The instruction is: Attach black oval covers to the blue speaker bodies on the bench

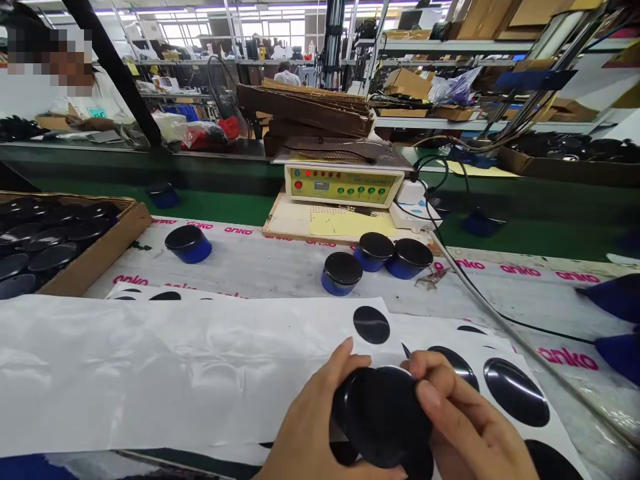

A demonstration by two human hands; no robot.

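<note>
My left hand (313, 420) is closed around a round black piece (339, 400) at the lower middle, its fingers along the left side. Over that piece lies a glossy black round sticker (385, 417), and the fingertips of my right hand (467, 420) pinch its right edge. The sticker covers most of the piece, so I cannot tell how well the two line up. Beneath my hands spread white sheets (150, 373) bearing black round stickers (371, 325). A larger sticker (517, 392) shows right of my right hand.
Several black-topped blue round pieces (341, 272) stand behind the sheets, one (189, 243) further left. A cardboard box (100, 257) of black discs sits at left. Behind is a control box (345, 187) with lit buttons. A cable (500, 317) crosses the right side. Another person (107, 100) sits across.
</note>
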